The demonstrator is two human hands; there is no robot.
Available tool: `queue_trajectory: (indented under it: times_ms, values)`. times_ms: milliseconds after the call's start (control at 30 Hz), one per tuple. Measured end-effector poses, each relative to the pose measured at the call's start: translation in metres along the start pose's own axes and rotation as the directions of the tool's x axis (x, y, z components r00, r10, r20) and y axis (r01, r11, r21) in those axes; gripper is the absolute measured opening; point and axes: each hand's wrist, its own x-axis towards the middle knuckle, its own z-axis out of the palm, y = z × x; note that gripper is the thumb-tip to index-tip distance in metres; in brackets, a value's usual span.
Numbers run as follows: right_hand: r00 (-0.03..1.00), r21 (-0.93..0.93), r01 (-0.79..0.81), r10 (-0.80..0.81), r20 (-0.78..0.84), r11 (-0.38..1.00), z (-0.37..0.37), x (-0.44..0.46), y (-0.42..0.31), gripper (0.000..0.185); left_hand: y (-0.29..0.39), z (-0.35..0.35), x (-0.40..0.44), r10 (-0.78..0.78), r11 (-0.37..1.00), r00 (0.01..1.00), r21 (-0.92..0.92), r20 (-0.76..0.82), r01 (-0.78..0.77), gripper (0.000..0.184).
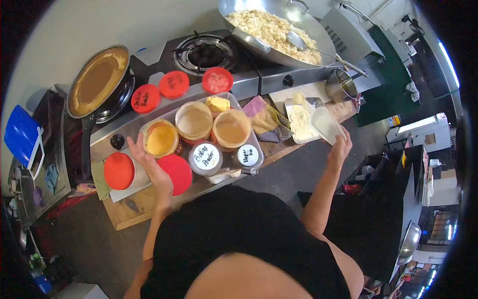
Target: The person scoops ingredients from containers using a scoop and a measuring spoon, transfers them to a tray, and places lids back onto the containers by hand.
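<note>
My right hand (340, 145) grips a pale translucent plastic container (326, 125), tilted over a metal tray of pale powder (301, 122). My left hand (152, 167) has its fingers spread beside an open jar of yellow powder (161, 138) and a red lid (175, 175). Between my hands a clear plastic bin (255, 134) holds open jars of tan powder (231, 128), a jar marked Baking Powder (205, 158) and a smaller white-lidded jar (247, 155). A checkered cloth (266, 119) lies between the bin and the tray.
Along the back stand a pan of brown mixture (99, 79), a gas burner (204, 52) and a large wok of crumbly food (271, 32) with a ladle. Red lids (174, 84) lie on the stove's front edge. A metal pot (341, 85) stands right; a red-lidded jar (119, 171) sits left.
</note>
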Motion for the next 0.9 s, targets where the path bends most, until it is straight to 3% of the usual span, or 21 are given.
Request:
queue_trajectory:
  times_ms: [67, 167, 200, 300, 433, 533, 567, 633, 667, 767, 833, 900]
  values:
    - [0.972, -0.272, 0.158, -0.198, -0.126, 0.949, -0.006, -0.001, 0.008, 0.039, 0.0, 0.001, 0.0, -0.006, 1.0, 1.0, -0.002, 0.004, 0.006, 0.059]
    - [0.81, -0.677, 0.469, -0.581, 0.075, 0.567, 0.001, -0.013, 0.026, 0.039, 0.003, 0.003, 0.001, -0.008, 0.999, 1.0, -0.036, 0.005, 0.009, 0.059]
    - [0.817, -0.72, 0.489, -0.547, 0.181, 0.492, 0.004, -0.018, 0.033, 0.046, 0.006, 0.004, 0.001, -0.008, 0.999, 1.0, -0.038, 0.007, 0.009, 0.059]
    - [0.825, -0.765, 0.5, -0.493, 0.277, 0.406, 0.008, -0.031, 0.048, 0.046, 0.005, 0.002, 0.001, -0.004, 1.0, 1.0, -0.03, 0.016, 0.004, 0.059]
    - [0.787, -0.768, 0.517, -0.562, 0.253, 0.379, 0.007, -0.039, 0.038, 0.048, 0.009, -0.001, 0.001, 0.007, 0.998, 0.999, 0.056, 0.038, -0.009, 0.059]
    - [0.808, -0.79, 0.404, -0.585, 0.072, 0.461, 0.002, -0.034, 0.031, 0.044, 0.007, 0.002, 0.001, -0.024, 0.998, 1.0, -0.056, 0.018, 0.025, 0.058]
    - [0.833, -0.731, 0.355, -0.553, -0.036, 0.583, -0.001, -0.031, 0.031, 0.042, 0.007, 0.002, 0.001, -0.022, 0.999, 0.999, -0.037, 0.026, 0.023, 0.057]
    - [0.868, -0.556, 0.254, -0.44, -0.229, 0.791, -0.012, -0.018, 0.032, 0.04, 0.008, -0.001, 0.001, -0.019, 1.0, 0.999, 0.006, 0.035, 0.019, 0.056]
    - [0.891, -0.306, 0.222, -0.32, -0.321, 0.926, -0.022, -0.004, 0.045, 0.039, 0.005, -0.001, 0.001, -0.016, 0.999, 0.999, -0.032, 0.036, 0.017, 0.056]
    - [0.987, 0.026, 0.015, -0.011, -0.158, 1.0, 0.001, -0.019, -0.015, 0.042, -0.005, -0.004, 0.0, -0.013, 0.997, 1.0, -0.074, 0.029, 0.015, 0.055]
    - [0.986, -0.037, 0.067, -0.061, 0.155, 0.997, 0.017, -0.027, -0.05, 0.044, 0.003, -0.001, 0.0, -0.02, 0.999, 0.999, -0.04, 0.027, 0.021, 0.055]
    - [0.915, -0.162, 0.142, -0.067, 0.398, 0.977, 0.05, -0.038, -0.083, 0.045, 0.01, -0.002, 0.002, -0.017, 1.0, 0.999, 0.013, 0.03, 0.016, 0.055]
